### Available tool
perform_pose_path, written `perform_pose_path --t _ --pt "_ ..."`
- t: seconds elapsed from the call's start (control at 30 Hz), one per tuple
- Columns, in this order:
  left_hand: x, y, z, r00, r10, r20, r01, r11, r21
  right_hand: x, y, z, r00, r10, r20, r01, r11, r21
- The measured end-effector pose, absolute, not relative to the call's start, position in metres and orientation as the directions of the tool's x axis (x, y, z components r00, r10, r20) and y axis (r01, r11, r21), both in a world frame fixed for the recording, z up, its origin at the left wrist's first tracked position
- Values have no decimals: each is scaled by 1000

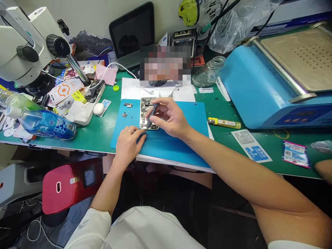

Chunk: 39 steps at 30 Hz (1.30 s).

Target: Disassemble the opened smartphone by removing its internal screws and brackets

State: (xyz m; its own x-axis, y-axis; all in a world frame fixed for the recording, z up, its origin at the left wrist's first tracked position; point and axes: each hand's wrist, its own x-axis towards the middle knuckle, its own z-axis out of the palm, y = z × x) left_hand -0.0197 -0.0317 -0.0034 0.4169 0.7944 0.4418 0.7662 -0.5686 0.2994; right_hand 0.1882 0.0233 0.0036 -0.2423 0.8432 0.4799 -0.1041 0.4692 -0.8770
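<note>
An opened smartphone (143,112) lies on a blue mat (171,148), its inner parts exposed. My right hand (172,119) is closed round a small dark screwdriver (153,116), which slants down over the phone's lower end. The tip comes close to the fingers of my left hand (128,143). Those fingers are pinched together just below the phone's lower left corner; what sits between them is too small to name. Left of the phone rest a small metal part (128,105) and a little round-edged component (124,114), with tiny bits beside it.
A microscope (33,52) and a blue-labelled bottle (44,122) stand at left. A blue machine with a metal plate (254,90) takes up the right. A glass jar (209,71), a yellow cutter (224,122) and a tablet-like screen (132,31) also surround the mat.
</note>
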Motion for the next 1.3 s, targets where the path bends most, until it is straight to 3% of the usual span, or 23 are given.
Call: perform_pose_path --t 1.3 --pt "-20 -32 -3 439 779 448 751 -592 293 189 22 2 -237 836 495 -66 495 -867"
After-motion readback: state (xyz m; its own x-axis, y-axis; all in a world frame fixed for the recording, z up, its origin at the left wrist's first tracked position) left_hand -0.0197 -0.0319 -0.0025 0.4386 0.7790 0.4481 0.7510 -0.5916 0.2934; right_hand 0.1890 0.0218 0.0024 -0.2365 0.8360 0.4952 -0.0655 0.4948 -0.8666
